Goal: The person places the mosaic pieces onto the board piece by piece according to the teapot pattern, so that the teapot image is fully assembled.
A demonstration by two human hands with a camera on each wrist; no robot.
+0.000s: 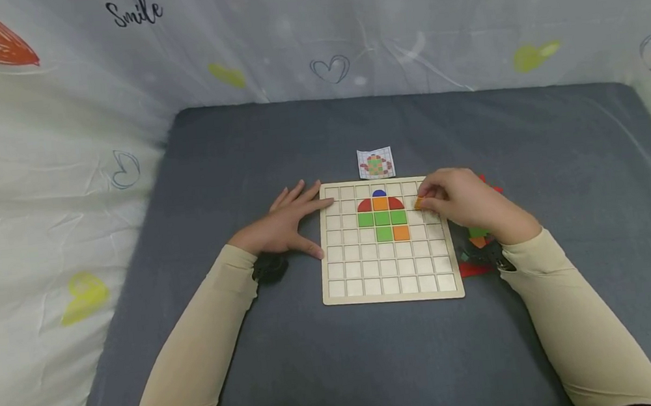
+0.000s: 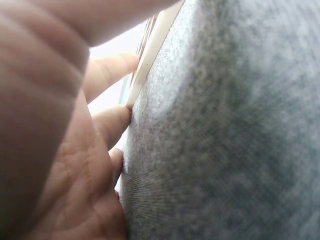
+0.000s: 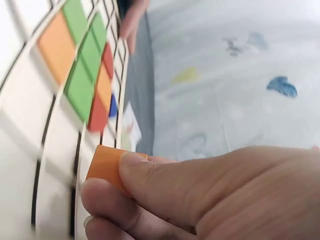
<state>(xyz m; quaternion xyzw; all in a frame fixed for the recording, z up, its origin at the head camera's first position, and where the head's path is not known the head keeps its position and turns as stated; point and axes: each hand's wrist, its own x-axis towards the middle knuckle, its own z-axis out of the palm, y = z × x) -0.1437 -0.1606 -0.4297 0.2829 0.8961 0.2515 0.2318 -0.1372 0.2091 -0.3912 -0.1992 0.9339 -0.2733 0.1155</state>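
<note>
A wooden grid board (image 1: 361,270) lies on the table with green, orange, red and blue tiles set in its upper middle cells. Between thumb and fingers, my right hand (image 1: 457,200) pinches an orange square tile (image 3: 105,164) over the board's right side. My left hand (image 1: 283,223) has its fingers spread; index finger and thumb touch the board's left edge. Among the placed pieces are a blue half-round tile (image 1: 379,193), a red quarter-round tile (image 1: 364,206) and an orange tile (image 1: 401,233) at the lower right of the pattern.
A small pattern card (image 1: 376,163) lies just beyond the board's far edge. Loose red tiles (image 1: 473,269), green and orange pieces lie right of the board, partly hidden under my right wrist. A grey cloth (image 1: 249,145) covers the table; a printed curtain (image 1: 285,30) hangs behind.
</note>
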